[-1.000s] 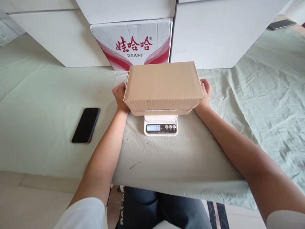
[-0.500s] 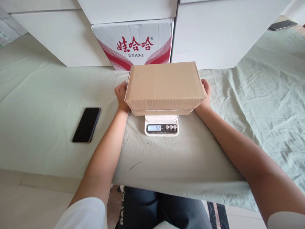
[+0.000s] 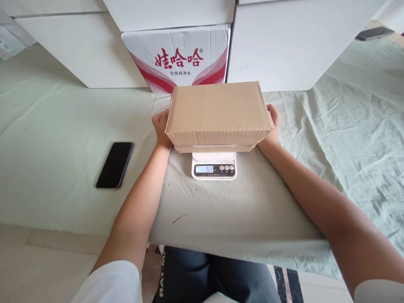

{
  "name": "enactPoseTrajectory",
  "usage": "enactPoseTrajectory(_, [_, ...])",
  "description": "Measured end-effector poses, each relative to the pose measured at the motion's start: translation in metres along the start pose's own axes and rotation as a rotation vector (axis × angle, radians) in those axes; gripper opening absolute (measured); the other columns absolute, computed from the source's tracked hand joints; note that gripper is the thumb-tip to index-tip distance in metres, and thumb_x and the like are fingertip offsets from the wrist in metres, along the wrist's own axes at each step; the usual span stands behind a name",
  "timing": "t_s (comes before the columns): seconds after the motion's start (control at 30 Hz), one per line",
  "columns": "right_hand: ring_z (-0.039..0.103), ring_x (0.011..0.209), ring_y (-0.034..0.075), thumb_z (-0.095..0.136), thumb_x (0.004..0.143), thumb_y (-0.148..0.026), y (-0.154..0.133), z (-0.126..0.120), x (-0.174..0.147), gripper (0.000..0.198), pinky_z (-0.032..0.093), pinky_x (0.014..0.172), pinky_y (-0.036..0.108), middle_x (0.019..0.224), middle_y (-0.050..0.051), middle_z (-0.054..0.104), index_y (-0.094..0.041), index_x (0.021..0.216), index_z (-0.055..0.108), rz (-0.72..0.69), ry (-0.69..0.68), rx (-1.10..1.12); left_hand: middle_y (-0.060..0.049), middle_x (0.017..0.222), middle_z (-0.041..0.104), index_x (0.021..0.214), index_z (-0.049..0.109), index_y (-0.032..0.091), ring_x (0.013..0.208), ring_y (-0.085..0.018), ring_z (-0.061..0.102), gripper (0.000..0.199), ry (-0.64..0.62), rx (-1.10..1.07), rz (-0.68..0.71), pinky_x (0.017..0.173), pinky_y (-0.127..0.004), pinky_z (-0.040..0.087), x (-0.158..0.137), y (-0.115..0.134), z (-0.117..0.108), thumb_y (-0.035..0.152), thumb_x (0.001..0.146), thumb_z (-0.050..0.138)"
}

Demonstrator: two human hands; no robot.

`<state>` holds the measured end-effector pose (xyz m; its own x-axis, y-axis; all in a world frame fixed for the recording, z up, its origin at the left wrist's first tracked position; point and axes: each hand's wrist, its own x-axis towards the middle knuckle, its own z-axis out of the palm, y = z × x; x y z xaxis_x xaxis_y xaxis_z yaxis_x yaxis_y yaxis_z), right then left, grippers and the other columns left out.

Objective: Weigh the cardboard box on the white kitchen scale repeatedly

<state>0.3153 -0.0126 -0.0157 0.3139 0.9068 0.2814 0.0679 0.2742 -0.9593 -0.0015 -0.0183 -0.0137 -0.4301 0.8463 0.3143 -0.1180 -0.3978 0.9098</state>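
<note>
Head view, all I've got: brown carton point(image 3: 217, 109) over white scale point(image 3: 214, 156), overhanging both sides; display point(image 3: 204, 169) reads 51. Left hand point(image 3: 160, 125) and right hand point(image 3: 275, 120) curled at its ends; gripping or just touching, I can't tell. Uneven release could tip it; hand pressure could skew the reading.

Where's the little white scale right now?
In the head view, the white digital scale is near the middle on the green cloth, its front poking out from below the brown cardboard box, to the right of the black smartphone.
</note>
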Motion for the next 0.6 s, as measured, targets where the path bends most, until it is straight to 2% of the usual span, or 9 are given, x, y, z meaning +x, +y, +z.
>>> enactPoseTrajectory(0.07, [0.027,0.069,0.015,0.064,0.101,-0.032,0.0009,-0.0003,0.0004,0.040,0.032,0.070,0.037,0.066,-0.004,0.039,-0.027,0.068,0.041,-0.011,0.004,-0.005,0.005,0.063,0.014,0.056,0.022,0.022,0.068,-0.011,0.012,0.056,-0.004,0.020,0.015,0.052,-0.023,0.018,-0.0006,0.0006,-0.0001,-0.007,0.096,0.048])
enactPoseTrajectory(0.27, [0.030,0.070,0.016,0.064,0.096,-0.071,0.0005,0.0000,-0.0004,0.055,0.035,0.070,0.038,0.067,-0.004,0.035,-0.029,0.070,0.040,-0.027,0.005,-0.043,0.006,0.062,0.014,0.054,0.022,0.021,0.067,-0.010,0.011,0.059,0.050,0.022,-0.002,0.051,-0.024,0.017,0.0013,0.0013,-0.0012,-0.006,0.098,0.051])
enactPoseTrajectory(0.43, [0.038,0.068,0.018,0.063,0.094,-0.075,0.0014,0.0001,-0.0005,0.059,0.036,0.067,0.037,0.066,-0.003,0.035,-0.028,0.068,0.039,-0.049,0.019,-0.047,0.005,0.063,0.013,0.054,0.023,0.021,0.067,-0.010,0.011,0.060,0.062,0.021,-0.019,0.051,-0.024,0.017,0.0019,0.0028,-0.0007,-0.007,0.099,0.049])
enactPoseTrajectory(0.6, [0.041,0.067,0.018,0.065,0.097,-0.071,0.0029,-0.0002,0.0001,0.058,0.039,0.065,0.036,0.066,-0.003,0.036,-0.028,0.068,0.040,-0.061,0.014,-0.042,0.005,0.062,0.014,0.052,0.023,0.020,0.066,-0.009,0.013,0.061,0.097,0.019,-0.052,0.051,-0.024,0.018,0.0011,0.0059,0.0009,-0.009,0.097,0.052])
